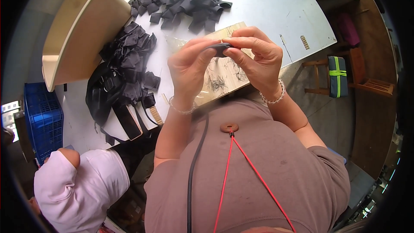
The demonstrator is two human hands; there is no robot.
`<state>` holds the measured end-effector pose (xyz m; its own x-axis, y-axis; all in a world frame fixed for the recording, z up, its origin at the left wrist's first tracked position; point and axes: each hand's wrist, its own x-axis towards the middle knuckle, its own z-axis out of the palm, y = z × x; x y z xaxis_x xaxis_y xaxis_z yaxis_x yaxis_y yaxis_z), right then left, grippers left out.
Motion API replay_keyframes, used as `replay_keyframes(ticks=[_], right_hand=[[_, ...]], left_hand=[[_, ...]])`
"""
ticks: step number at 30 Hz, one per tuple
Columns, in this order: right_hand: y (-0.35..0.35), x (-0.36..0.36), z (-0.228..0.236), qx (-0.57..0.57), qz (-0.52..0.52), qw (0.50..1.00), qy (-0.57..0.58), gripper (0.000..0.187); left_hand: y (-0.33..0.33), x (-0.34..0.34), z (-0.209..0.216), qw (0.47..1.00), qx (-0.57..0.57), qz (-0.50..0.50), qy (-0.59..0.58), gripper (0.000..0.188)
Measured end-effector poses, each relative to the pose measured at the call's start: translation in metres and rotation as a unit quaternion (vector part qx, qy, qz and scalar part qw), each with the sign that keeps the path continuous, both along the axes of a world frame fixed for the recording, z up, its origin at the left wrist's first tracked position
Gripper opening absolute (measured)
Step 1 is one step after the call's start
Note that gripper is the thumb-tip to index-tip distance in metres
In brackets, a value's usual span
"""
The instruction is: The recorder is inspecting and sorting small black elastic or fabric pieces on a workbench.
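Note:
A small folded black fabric piece (pixel 221 50) is pinched between the fingertips of both hands, above the table's middle. My left hand (pixel 189 62) grips its left end with thumb and fingers. Its right end sits between the thumb and fingers of my right hand (pixel 258 56). Below the hands lies a pale wooden board (pixel 230 77) with loose dark threads scattered on it. To the left, a heap of flat black fabric pieces (pixel 131 54) spreads over the white table. Farther off lies a larger pile of black tube-like fabric pieces (pixel 185 0).
A cream plastic bin (pixel 82 30) stands at the far left, with a blue crate (pixel 41 116) nearer. At lower left is another person in a pale shirt (pixel 86 185). On the right, a dark box with a green band (pixel 337 77) rests on a wooden stool (pixel 317 77).

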<state>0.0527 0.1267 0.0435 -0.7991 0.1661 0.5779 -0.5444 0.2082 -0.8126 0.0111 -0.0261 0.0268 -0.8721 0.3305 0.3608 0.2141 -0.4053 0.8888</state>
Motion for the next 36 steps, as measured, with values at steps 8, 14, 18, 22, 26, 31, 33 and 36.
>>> replay_keyframes(ticks=[8,14,18,22,26,31,33,36], right_hand=[[-0.007,0.000,0.000,0.174,-0.118,0.974,0.082,0.019],[0.004,-0.002,-0.008,0.252,-0.120,0.953,0.114,0.015],[-0.007,-0.001,0.005,0.168,-0.134,0.969,0.119,0.015],[-0.001,-0.003,0.002,0.219,-0.132,0.960,0.113,0.014],[-0.002,-0.005,0.009,0.213,-0.129,0.960,0.131,0.017],[-0.004,0.001,0.011,0.095,-0.076,0.989,0.082,0.017],[-0.001,0.001,0.001,0.029,-0.068,0.995,0.072,0.016],[0.002,0.001,-0.018,-0.067,-0.051,0.994,0.064,0.013]], left_hand=[[0.008,-0.004,-0.022,0.997,0.067,-0.003,-0.024,0.016],[0.008,-0.005,-0.019,0.998,0.016,0.028,0.045,0.014],[0.006,-0.006,-0.020,0.998,0.017,0.040,0.050,0.012],[0.007,-0.003,-0.019,0.999,0.025,0.030,0.027,0.010],[0.005,-0.006,-0.020,0.997,-0.007,0.057,0.055,0.011],[0.003,-0.003,-0.007,0.996,-0.029,0.064,0.058,0.014],[0.006,-0.005,-0.001,0.990,-0.060,0.078,0.105,0.015],[0.013,-0.008,0.012,0.975,-0.101,0.100,0.171,0.017]])
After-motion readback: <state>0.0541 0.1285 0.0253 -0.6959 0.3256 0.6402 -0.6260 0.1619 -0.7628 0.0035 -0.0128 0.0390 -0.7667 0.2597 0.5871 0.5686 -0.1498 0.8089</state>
